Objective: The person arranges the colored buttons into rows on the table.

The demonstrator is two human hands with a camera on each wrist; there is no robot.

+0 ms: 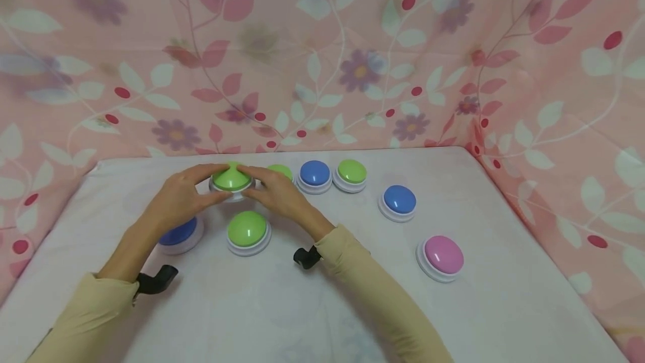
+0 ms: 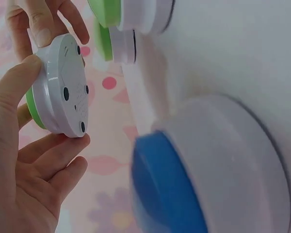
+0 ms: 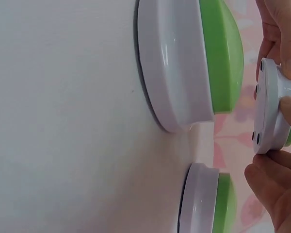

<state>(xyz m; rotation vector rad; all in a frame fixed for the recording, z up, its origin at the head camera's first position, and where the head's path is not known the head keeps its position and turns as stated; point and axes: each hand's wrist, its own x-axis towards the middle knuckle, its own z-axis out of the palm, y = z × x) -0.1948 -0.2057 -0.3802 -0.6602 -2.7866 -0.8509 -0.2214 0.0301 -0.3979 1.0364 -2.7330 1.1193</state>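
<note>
Both hands hold one round push button (image 1: 232, 180) with a green dome and white base, lifted off the white-covered table (image 1: 322, 296). My left hand (image 1: 176, 198) grips its left side between thumb and fingers; my right hand (image 1: 279, 192) pinches the right side. In the left wrist view the raised button (image 2: 63, 87) shows its underside, with small dark feet. A blue button (image 1: 178, 234) sits partly hidden below my left hand. Nearer the front, another green button (image 1: 247, 229) stands on the table. Behind my right hand a further green button (image 1: 280, 171) is partly covered.
Along the back stand a blue button (image 1: 314, 175) and a green button (image 1: 351, 173), side by side. Farther right are another blue button (image 1: 398, 201) and a pink button (image 1: 442, 256). Floral pink cloth (image 1: 312, 60) hangs behind and beside the table.
</note>
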